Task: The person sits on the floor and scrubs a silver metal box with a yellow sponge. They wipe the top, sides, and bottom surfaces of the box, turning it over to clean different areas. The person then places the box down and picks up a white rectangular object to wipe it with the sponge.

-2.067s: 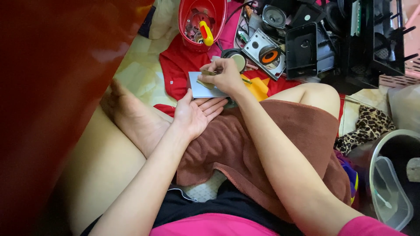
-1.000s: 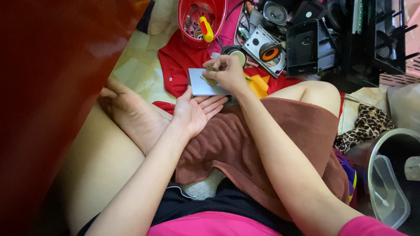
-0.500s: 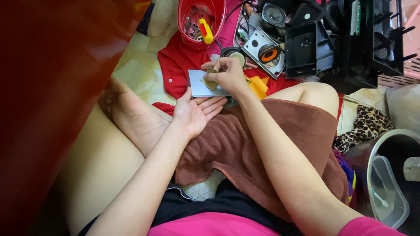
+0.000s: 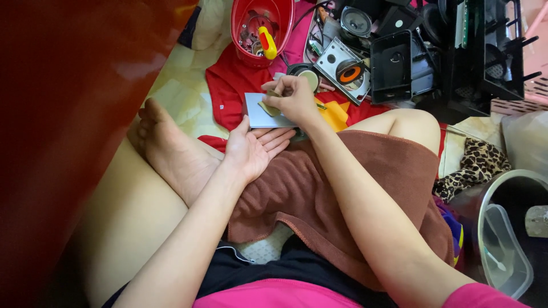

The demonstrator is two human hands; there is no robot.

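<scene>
I sit on the floor with a brown towel (image 4: 348,188) over my lap. My left hand (image 4: 253,149) lies palm up, its fingers under a small pale blue-grey flat plate (image 4: 258,114). My right hand (image 4: 294,98) is closed on a thin tool, pressing its tip onto a small tan patch (image 4: 268,108) on the plate. The tool is mostly hidden by the fingers.
A red bowl (image 4: 242,34) with small parts and a yellow-handled screwdriver (image 4: 266,43) stands beyond the hands. Speaker parts (image 4: 349,71) and black housings (image 4: 394,65) lie at upper right. A clear plastic container (image 4: 502,256) is at right, a red surface (image 4: 63,114) fills the left.
The hands stay on the plate; my right hand shifts only slightly over it. The view has barely moved.
</scene>
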